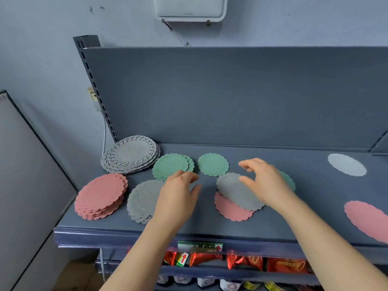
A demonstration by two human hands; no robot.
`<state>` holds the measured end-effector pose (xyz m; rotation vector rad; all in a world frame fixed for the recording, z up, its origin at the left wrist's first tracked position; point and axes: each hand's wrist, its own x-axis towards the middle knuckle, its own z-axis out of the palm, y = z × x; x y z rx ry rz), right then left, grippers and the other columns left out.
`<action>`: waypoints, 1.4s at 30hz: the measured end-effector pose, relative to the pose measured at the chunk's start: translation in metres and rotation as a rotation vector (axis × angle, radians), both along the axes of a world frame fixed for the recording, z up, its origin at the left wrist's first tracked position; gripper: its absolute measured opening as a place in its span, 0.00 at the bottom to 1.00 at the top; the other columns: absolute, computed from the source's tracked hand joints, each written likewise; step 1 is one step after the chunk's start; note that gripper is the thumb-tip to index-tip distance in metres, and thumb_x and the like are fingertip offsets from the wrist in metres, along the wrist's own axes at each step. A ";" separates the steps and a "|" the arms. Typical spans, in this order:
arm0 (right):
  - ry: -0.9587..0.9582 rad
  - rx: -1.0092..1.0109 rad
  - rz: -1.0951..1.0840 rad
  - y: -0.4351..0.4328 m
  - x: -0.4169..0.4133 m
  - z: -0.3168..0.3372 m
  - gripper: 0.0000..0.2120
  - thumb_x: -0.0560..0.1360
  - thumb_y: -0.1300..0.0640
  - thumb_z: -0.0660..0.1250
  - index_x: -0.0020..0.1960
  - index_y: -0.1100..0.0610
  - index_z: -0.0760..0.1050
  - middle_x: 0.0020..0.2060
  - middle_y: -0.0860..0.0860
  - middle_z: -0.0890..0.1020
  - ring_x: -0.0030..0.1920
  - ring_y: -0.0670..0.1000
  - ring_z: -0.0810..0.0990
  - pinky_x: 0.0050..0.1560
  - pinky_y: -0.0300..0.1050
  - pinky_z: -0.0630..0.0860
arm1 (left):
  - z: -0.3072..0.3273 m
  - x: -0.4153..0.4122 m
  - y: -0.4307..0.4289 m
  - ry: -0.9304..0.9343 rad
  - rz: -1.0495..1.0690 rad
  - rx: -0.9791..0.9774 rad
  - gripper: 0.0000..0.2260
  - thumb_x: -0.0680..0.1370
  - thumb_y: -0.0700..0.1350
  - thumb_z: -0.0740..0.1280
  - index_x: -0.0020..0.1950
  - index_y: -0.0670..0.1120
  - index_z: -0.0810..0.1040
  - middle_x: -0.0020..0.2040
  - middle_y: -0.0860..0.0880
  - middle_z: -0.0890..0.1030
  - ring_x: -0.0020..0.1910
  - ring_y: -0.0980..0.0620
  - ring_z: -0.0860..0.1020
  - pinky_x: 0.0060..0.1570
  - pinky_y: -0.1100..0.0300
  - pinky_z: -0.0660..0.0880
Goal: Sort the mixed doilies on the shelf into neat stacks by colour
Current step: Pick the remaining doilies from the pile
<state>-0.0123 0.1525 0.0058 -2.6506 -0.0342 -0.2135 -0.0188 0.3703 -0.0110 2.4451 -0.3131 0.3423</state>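
Four stacks sit at the left end of the blue-grey shelf (273, 225): a big lacy grey stack (130, 154) at the back corner, a green stack (170, 164) beside it, a pink stack (100, 196) at the front and a small grey stack (140, 200) next to that. Every doily is round, so none has a long axis; all lie flat, face up, with scalloped edges and fine raised rings or ribs.

One single green doily (213, 164) lies just right of the green stack. Further right a loose grey doily (235, 192) overlaps a pink doily (231, 210), and another green doily (289, 181) peeps out behind the right hand (264, 181). That hand hovers over the loose grey doily, fingers arched and spread with nothing between them; its thumb is at the doily's far edge – touching or not, I cannot tell. The left hand (178, 196) hangs above the small grey stack, loosely curled and holding nothing. Well off to the right lie a white doily (346, 164) and a far pink doily (367, 219).
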 end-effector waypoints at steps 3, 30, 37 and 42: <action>0.061 -0.002 -0.057 -0.027 -0.016 -0.005 0.18 0.76 0.55 0.66 0.66 0.53 0.73 0.62 0.47 0.76 0.62 0.48 0.74 0.55 0.38 0.66 | -0.007 0.003 -0.033 0.067 -0.065 -0.005 0.13 0.76 0.49 0.67 0.58 0.46 0.78 0.53 0.49 0.78 0.52 0.49 0.76 0.50 0.58 0.73; 0.293 0.098 -0.028 -0.114 0.008 -0.012 0.33 0.65 0.54 0.76 0.65 0.49 0.65 0.60 0.49 0.63 0.50 0.53 0.74 0.41 0.45 0.73 | -0.008 -0.016 -0.119 0.221 0.132 -0.064 0.14 0.69 0.45 0.72 0.44 0.50 0.67 0.37 0.53 0.75 0.36 0.50 0.75 0.32 0.62 0.70; 0.034 0.285 0.173 -0.091 0.007 0.015 0.24 0.74 0.62 0.67 0.66 0.46 0.67 0.56 0.46 0.71 0.56 0.49 0.72 0.50 0.41 0.68 | 0.010 -0.042 -0.091 0.004 0.304 -0.290 0.09 0.74 0.43 0.71 0.48 0.51 0.72 0.39 0.53 0.78 0.38 0.52 0.76 0.37 0.58 0.72; -0.064 0.418 0.303 -0.042 0.018 0.025 0.15 0.72 0.63 0.69 0.56 0.51 0.74 0.52 0.44 0.80 0.54 0.45 0.77 0.54 0.44 0.75 | 0.017 -0.057 -0.037 -0.133 0.506 -0.357 0.10 0.75 0.42 0.70 0.54 0.47 0.74 0.41 0.48 0.80 0.40 0.45 0.77 0.40 0.52 0.73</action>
